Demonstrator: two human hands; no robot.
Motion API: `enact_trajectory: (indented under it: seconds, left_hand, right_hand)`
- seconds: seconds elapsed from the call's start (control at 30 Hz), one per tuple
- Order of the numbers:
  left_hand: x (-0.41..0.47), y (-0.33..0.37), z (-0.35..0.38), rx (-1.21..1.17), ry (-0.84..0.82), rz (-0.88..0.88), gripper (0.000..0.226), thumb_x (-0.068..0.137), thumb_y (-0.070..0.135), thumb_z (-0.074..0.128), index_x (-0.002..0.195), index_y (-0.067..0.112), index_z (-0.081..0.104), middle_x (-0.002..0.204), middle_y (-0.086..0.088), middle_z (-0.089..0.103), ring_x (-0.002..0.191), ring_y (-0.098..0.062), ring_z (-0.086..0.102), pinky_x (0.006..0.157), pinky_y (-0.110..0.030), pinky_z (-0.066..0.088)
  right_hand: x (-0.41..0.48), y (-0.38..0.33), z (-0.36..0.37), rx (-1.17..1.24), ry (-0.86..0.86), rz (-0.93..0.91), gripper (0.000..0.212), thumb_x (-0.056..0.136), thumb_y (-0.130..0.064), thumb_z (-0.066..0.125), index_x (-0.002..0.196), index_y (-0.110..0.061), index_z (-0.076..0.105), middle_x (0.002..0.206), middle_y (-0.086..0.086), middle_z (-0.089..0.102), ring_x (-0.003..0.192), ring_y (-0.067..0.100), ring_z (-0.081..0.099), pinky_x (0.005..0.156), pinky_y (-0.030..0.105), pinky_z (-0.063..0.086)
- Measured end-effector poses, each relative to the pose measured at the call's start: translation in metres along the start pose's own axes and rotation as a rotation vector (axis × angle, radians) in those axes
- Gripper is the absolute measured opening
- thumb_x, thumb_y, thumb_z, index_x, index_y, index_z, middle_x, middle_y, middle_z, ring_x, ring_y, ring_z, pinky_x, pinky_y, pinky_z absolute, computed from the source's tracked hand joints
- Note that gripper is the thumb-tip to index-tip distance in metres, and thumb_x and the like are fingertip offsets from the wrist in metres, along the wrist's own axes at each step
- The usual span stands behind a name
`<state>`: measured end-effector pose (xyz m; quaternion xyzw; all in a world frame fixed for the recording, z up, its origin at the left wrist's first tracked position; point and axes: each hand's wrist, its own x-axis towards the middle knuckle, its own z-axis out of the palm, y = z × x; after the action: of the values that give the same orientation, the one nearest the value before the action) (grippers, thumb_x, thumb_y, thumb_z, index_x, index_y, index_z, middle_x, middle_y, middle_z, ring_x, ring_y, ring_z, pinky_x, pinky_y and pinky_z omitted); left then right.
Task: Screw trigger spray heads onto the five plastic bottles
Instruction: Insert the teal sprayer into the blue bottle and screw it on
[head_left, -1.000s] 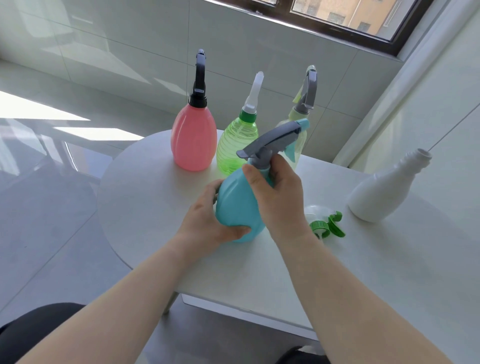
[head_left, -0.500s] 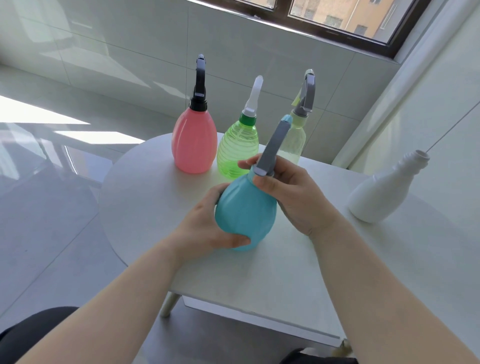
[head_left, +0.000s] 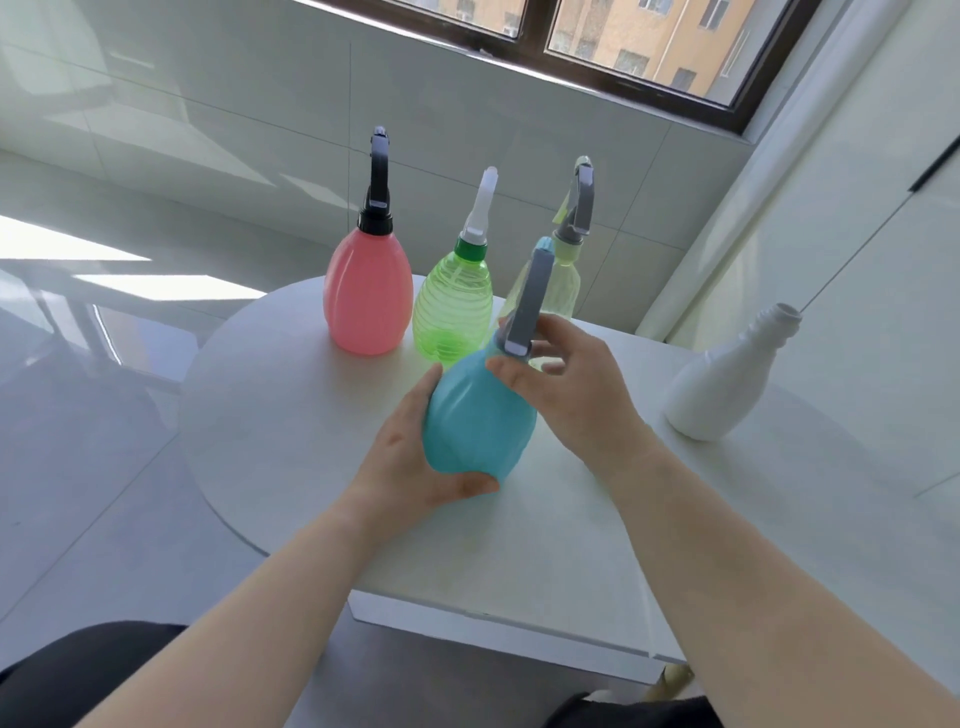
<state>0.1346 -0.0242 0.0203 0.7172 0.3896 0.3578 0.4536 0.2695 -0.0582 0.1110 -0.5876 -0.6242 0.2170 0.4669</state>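
A teal bottle (head_left: 475, 421) stands tilted on the white table (head_left: 291, 415), and my left hand (head_left: 415, 467) grips its body from the left. A grey trigger spray head (head_left: 530, 296) sits on its neck, nozzle pointing away from me. My right hand (head_left: 576, 395) has thumb and fingers around the base of that head. Behind stand a pink bottle (head_left: 366, 291) with a black head, a green bottle (head_left: 452, 306) with a white head and a pale yellow bottle (head_left: 563, 280) with a grey head. A white bottle (head_left: 722, 379) at the right has a bare open neck.
The round table edge curves close on the left, with tiled floor below. A tiled wall and a window lie behind the bottles. A white wall or cabinet rises at the right behind the white bottle.
The grey spray head has turned from pointing left to pointing away from me, my right hand twisting at the neck. The loose green spray head on the table is now hidden behind my right arm.
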Motion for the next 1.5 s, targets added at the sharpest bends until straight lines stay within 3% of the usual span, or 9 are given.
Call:
enact_trajectory:
  seconds: [0.17, 0.33, 0.5, 0.7, 0.8, 0.93, 1.3, 1.43, 1.5]
  left_hand:
    - [0.000, -0.001, 0.002, 0.231, -0.025, 0.066, 0.086, 0.067, 0.057, 0.059, 0.137, 0.021, 0.024, 0.147, 0.001, 0.028, 0.135, -0.014, 0.023, 0.112, -0.029, 0.014]
    - [0.003, -0.009, 0.013, 0.600, -0.125, 0.171, 0.062, 0.081, 0.057, 0.036, 0.135, 0.026, 0.029, 0.148, 0.006, 0.027, 0.137, -0.008, 0.017, 0.108, -0.021, -0.004]
    - [0.004, -0.015, 0.017, 0.679, -0.116, 0.246, 0.036, 0.091, 0.030, 0.037, 0.126, 0.026, 0.043, 0.145, 0.008, 0.034, 0.135, -0.008, 0.021, 0.106, -0.019, 0.001]
    - [0.005, -0.017, 0.017, 0.673, -0.097, 0.236, 0.037, 0.090, 0.031, 0.038, 0.125, 0.027, 0.044, 0.145, 0.008, 0.034, 0.135, -0.008, 0.023, 0.103, -0.016, 0.001]
    - [0.007, -0.018, 0.018, 0.660, -0.097, 0.220, 0.037, 0.089, 0.032, 0.040, 0.126, 0.027, 0.044, 0.145, 0.008, 0.034, 0.135, -0.008, 0.022, 0.106, -0.019, 0.003]
    - [0.009, -0.019, 0.019, 0.677, -0.101, 0.228, 0.038, 0.088, 0.035, 0.040, 0.125, 0.028, 0.044, 0.144, 0.010, 0.034, 0.135, -0.006, 0.022, 0.103, -0.016, 0.000]
    - [0.008, -0.021, 0.019, 0.676, -0.110, 0.213, 0.039, 0.088, 0.037, 0.041, 0.125, 0.028, 0.044, 0.144, 0.010, 0.034, 0.135, -0.006, 0.021, 0.107, -0.018, 0.002]
    - [0.009, -0.019, 0.018, 0.663, -0.138, 0.193, 0.041, 0.086, 0.044, 0.043, 0.124, 0.027, 0.045, 0.144, 0.008, 0.035, 0.136, -0.009, 0.022, 0.110, -0.023, 0.006]
    - [0.008, -0.019, 0.017, 0.671, -0.152, 0.184, 0.042, 0.086, 0.046, 0.042, 0.124, 0.027, 0.044, 0.145, 0.008, 0.034, 0.136, -0.008, 0.020, 0.110, -0.023, 0.005]
  right_hand:
    - [0.003, -0.018, -0.043, -0.030, 0.076, 0.008, 0.020, 0.078, -0.017, 0.061, 0.077, -0.036, 0.056, 0.080, -0.020, 0.060, 0.072, -0.004, 0.057, 0.064, 0.003, 0.043]
    - [0.016, -0.015, -0.088, -0.165, 0.259, 0.047, 0.014, 0.078, -0.014, 0.057, 0.082, -0.028, 0.058, 0.073, -0.015, 0.057, 0.065, -0.006, 0.055, 0.054, -0.003, 0.037]
    - [0.035, 0.010, -0.110, -0.159, 0.429, 0.117, 0.014, 0.081, -0.016, 0.055, 0.092, -0.024, 0.055, 0.078, -0.013, 0.055, 0.078, 0.007, 0.051, 0.054, -0.003, 0.035]
    - [0.060, 0.043, -0.105, -0.171, 0.437, 0.174, 0.022, 0.082, -0.014, 0.052, 0.103, -0.014, 0.056, 0.091, 0.000, 0.055, 0.084, 0.016, 0.049, 0.061, 0.009, 0.038]
    - [0.066, 0.058, -0.099, -0.125, 0.418, 0.214, 0.022, 0.083, -0.013, 0.051, 0.104, -0.013, 0.056, 0.094, 0.002, 0.053, 0.085, 0.016, 0.047, 0.056, 0.002, 0.036]
    - [0.066, 0.071, -0.094, -0.090, 0.380, 0.262, 0.017, 0.084, -0.013, 0.050, 0.100, -0.015, 0.053, 0.096, 0.004, 0.052, 0.088, 0.016, 0.046, 0.066, 0.015, 0.037]
    - [0.063, 0.070, -0.091, -0.074, 0.290, 0.319, 0.019, 0.084, -0.021, 0.053, 0.101, -0.019, 0.048, 0.089, -0.005, 0.052, 0.085, 0.012, 0.046, 0.066, 0.018, 0.037]
    - [0.048, 0.066, -0.097, -0.145, 0.350, 0.334, 0.046, 0.084, -0.028, 0.054, 0.124, -0.012, 0.041, 0.108, -0.002, 0.051, 0.098, 0.012, 0.048, 0.080, 0.021, 0.035]
    - [0.031, 0.063, -0.099, -0.254, 0.405, 0.330, 0.046, 0.083, -0.029, 0.054, 0.124, -0.012, 0.041, 0.108, -0.002, 0.048, 0.097, 0.013, 0.047, 0.081, 0.024, 0.035]
